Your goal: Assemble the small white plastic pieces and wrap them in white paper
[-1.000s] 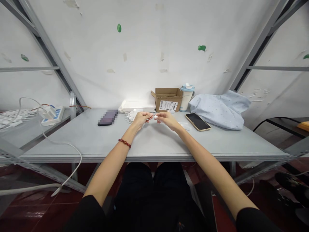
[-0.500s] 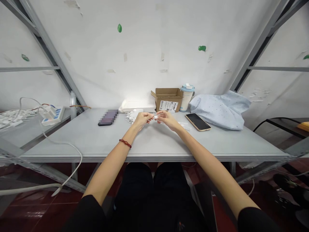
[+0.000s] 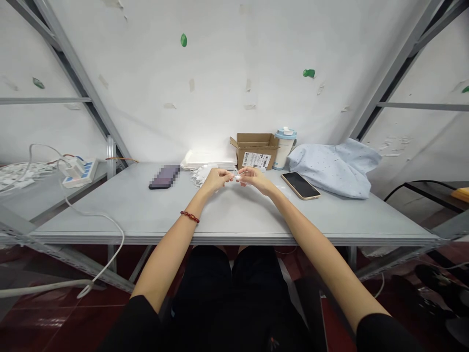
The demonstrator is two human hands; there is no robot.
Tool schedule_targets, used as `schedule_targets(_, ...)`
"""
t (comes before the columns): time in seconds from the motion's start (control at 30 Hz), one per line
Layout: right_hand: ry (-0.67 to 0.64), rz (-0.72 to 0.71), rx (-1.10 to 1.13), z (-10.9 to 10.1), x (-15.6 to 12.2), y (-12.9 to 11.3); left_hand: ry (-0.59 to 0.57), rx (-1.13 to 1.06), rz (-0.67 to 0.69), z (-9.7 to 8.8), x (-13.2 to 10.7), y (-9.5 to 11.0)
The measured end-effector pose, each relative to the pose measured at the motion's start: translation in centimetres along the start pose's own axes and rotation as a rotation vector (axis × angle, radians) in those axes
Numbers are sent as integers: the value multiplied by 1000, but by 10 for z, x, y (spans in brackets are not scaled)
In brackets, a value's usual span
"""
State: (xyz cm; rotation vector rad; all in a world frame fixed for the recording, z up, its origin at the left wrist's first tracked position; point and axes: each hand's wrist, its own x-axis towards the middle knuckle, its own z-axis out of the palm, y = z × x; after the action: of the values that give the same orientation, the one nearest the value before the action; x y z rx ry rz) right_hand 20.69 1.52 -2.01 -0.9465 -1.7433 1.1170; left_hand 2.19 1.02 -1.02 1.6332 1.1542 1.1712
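Note:
Above the middle of the grey table, my left hand (image 3: 219, 179) and my right hand (image 3: 254, 178) meet almost fingertip to fingertip. Between them is a small white piece with a thin white cord (image 3: 237, 177), its exact kind too small to make out. Thumb and fingers of both hands are pinched on it, the left on one side and the right on the other. Just behind my left hand lies a bunch of white cords with flat white pieces (image 3: 201, 174). Clear plastic (image 3: 285, 190) lies by my right hand, partly hidden.
Behind my hands stand an open cardboard box (image 3: 255, 151), a lidded cup (image 3: 284, 149) and a white stack (image 3: 209, 159). To the right are a phone (image 3: 300, 185) and a pale blue cloth (image 3: 331, 168). A blurred dark phone-like object (image 3: 164, 176) and power strip (image 3: 81, 176) are left.
Both hands stay nearly in place, still pinching the small white piece. The loop of cord between the fingertips looks smaller and lower than before. The view has shifted slightly.

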Motion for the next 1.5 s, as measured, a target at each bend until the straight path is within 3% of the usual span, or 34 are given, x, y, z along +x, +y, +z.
schedule_targets(0.1,151,-54,-286,-14,9,12,107,157,133,-14,5,-1)
schedule_targets(0.2,297,-52,-742,-35,14,25,244,232,172,-29,9,-6)
schedule_targets(0.27,315,35,-963,-48,14,32,280,307,184,-34,12,-11)
schedule_targets(0.4,265,204,-1176,-62,11,36,223,471,254,-35,14,-20)
schedule_targets(0.53,194,211,-1237,-57,12,35,215,488,301,-31,16,-26)
schedule_targets(0.77,101,252,-1181,-46,24,38,271,631,235,-30,14,-26)
schedule_targets(1.0,143,274,-1231,-50,28,39,351,593,244,-32,17,-27)
schedule_targets(1.2,152,289,-1314,-48,20,35,502,577,112,-35,18,-24)
schedule_targets(1.33,179,291,-1351,-49,16,34,498,604,88,-33,17,-20)
schedule_targets(1.5,110,274,-1325,-52,16,36,481,618,106,-29,16,-19)
